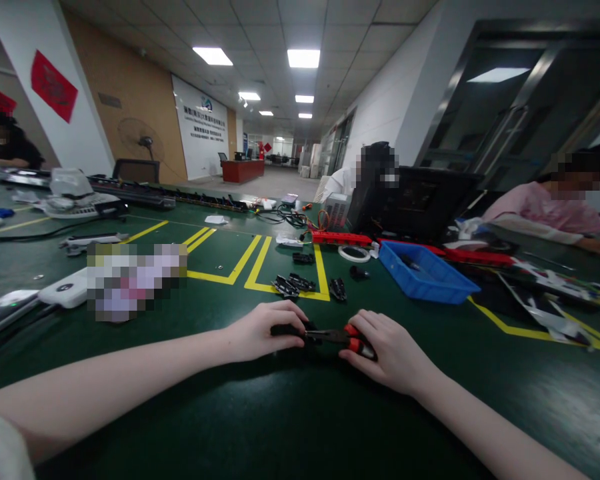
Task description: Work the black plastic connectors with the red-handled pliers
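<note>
Toward the table's [205, 413] near edge, your left hand [273, 331] pinches a black part [312, 329] while your right hand's [393, 350] fingers clamp the pliers [344, 338], apparently working it, so the next move wants steadiness.

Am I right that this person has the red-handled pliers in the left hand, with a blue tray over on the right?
Not quite: the head view shows the pliers in the right hand, while the left hand holds a dark piece. The blue tray is indeed over on the right.
</note>
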`<state>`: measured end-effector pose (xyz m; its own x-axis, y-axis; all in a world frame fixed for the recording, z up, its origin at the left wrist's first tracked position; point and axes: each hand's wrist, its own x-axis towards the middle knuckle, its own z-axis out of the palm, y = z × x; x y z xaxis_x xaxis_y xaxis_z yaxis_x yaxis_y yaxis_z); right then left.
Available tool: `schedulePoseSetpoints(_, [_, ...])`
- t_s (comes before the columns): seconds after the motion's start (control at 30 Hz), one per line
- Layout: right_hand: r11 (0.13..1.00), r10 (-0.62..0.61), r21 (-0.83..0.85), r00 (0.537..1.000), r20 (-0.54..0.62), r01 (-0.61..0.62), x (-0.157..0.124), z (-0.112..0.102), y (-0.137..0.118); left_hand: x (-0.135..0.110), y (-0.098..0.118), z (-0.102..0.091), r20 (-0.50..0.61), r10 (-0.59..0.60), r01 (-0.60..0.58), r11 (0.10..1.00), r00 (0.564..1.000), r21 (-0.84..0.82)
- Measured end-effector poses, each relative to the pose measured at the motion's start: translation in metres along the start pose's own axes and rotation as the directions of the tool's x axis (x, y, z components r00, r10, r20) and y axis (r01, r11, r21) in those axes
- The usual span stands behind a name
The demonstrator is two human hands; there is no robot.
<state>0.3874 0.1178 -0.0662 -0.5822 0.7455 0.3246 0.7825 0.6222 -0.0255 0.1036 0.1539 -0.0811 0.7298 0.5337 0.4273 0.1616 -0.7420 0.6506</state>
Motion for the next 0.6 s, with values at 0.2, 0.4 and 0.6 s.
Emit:
schedulePoseSetpoints(0.2, [1.000,-0.010,-0.018,1.000,-0.021,0.010,-0.0005,0.0012,0.0008,0.0017,-0.0007,0.0014,-0.006,-0.009,0.009,1.000,1.000,0.018])
schedulePoseSetpoints(0.4, [0.999,-0.020,-0.034,0.999,-0.027,0.019,0.0002,0.0013,0.0008,0.0024,-0.0011,0.0019,0.021,-0.026,0.026,0.999,0.999,0.020])
schedulePoseSetpoints(0.6, [0.999,0.000,-0.055,1.000,0.005,0.001,0.0019,-0.0006,-0.0017,0.0035,-0.0021,0.0016,0.041,-0.045,0.044,0.999,0.998,0.022])
